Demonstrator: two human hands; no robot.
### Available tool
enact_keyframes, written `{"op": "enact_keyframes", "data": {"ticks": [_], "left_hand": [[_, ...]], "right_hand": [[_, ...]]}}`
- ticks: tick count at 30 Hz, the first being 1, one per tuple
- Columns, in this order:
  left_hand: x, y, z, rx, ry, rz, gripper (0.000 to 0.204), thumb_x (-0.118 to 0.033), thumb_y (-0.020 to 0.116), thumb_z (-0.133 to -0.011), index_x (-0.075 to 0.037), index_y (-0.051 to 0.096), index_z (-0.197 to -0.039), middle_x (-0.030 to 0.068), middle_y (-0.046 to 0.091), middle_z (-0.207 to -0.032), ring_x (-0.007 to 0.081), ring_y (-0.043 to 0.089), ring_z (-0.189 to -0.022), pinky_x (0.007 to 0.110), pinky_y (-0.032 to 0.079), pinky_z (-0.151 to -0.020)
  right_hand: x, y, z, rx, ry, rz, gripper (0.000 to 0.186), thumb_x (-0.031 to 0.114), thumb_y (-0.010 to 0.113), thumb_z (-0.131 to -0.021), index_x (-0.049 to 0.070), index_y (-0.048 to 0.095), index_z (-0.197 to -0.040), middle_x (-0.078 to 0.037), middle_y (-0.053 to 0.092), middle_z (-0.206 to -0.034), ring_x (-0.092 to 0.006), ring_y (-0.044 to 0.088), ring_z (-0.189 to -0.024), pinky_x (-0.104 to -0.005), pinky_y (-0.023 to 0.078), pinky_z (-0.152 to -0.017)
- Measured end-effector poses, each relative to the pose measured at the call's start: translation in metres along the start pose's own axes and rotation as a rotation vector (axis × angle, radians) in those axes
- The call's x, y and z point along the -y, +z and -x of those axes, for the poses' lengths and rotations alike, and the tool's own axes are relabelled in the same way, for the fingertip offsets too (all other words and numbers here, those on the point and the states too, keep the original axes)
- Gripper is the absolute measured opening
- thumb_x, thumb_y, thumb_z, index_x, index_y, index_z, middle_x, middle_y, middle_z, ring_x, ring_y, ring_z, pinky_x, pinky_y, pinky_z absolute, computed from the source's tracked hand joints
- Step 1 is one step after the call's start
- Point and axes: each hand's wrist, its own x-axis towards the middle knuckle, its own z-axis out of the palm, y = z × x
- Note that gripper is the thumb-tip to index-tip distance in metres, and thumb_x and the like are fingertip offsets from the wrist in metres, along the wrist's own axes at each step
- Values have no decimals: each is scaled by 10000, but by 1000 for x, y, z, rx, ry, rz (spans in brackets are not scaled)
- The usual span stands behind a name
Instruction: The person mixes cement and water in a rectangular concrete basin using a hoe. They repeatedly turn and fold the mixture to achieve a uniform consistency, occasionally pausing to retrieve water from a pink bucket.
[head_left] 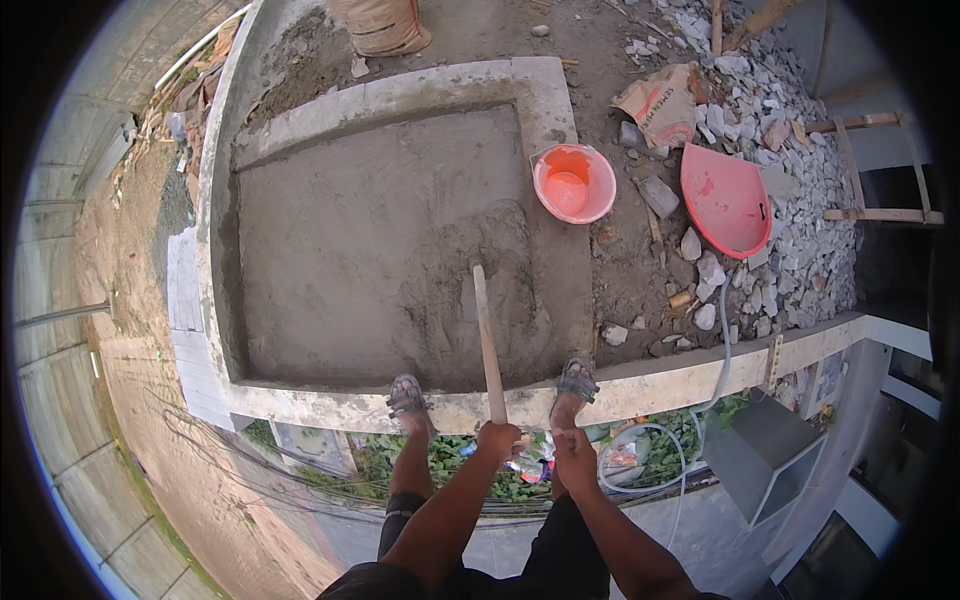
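My left hand (498, 441) is wrapped around the near end of a long wooden handle (487, 345). The handle runs forward into a mound of wet mortar (487, 243), and the tool's head is buried there, so its kind is hidden. Beside it, apart from the handle, my right hand (575, 461) is closed with fingers curled; whatever may be in it does not show. Grey wet mortar (340, 240) spreads through a shallow walled bed. My sandalled feet stand apart on the near concrete ledge (310, 403).
An orange-red bucket (574, 184) sits at the bed's right edge. Further right are a pink-red basin piece (727, 200), a torn cement bag (660, 105) and broken rubble (790, 190). A grey hose (723, 350) crosses the ledge. Below it lie plants (665, 455) and a drop.
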Motion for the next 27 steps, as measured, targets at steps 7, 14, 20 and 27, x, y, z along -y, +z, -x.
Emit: {"op": "enact_keyframes", "data": {"ticks": [7, 14, 20, 27], "left_hand": [[219, -22, -53, -80, 119, -258, 381, -236, 780, -777, -15, 603, -1032, 102, 652, -845, 192, 655, -696, 332, 527, -579], [292, -56, -130, -72, -212, -515, 447, -386, 812, -754, -46, 675, -1010, 139, 706, -886, 255, 685, -855, 378, 530, -753], [274, -83, -147, -197, -241, -741, 477, -395, 769, -787, -50, 658, -1098, 155, 708, -987, 323, 686, -929, 449, 542, -786], [113, 18, -86, 394, 340, -367, 496, -363, 718, -853, 8, 585, -1154, 217, 695, -889, 381, 689, -845, 444, 543, -737]], "right_hand": [[-52, 197, -226, 182, 119, 205, 842, 637, 686, -779, -85, 532, -1182, -269, 592, -1173, -361, 602, -1092, -437, 481, -904], [-88, 303, -280, 134, 337, -119, 370, 227, 759, -800, -27, 551, -971, -115, 612, -735, -197, 606, -578, -331, 489, -510], [-49, 247, -208, -98, 192, -349, 206, 82, 664, -820, -17, 532, -944, -73, 569, -667, -146, 549, -503, -311, 440, -449], [73, 99, -279, -211, 8, -111, 313, 87, 650, -825, -81, 525, -1057, -96, 584, -689, -154, 558, -494, -314, 453, -449]]}}
